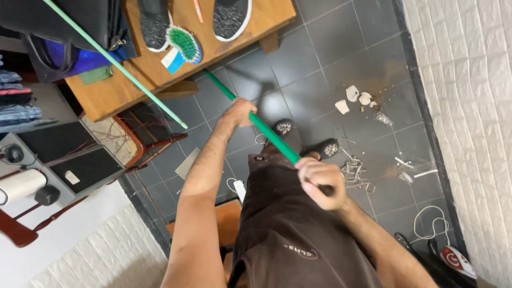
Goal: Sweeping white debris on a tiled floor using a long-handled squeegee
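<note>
head view: both hands wrapped around a green broom handle point(266, 130) over a dark tiled floor point(320, 58).

left hand point(239, 113) grips further down the stick, right hand point(321, 181) is closed tight around the top end near the body. handle slants up toward the wooden table point(133, 80), where a green brush point(184, 44) sits between two grey shoes point(230, 17). white broken bits point(354, 97) and wire scraps point(354, 172) lie on the floor, near the feet.

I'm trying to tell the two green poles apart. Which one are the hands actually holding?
The darker green pole: the left hand and right hand each have a grip on it. The pale green pole lies untouched, slanting across the wooden table.
</note>
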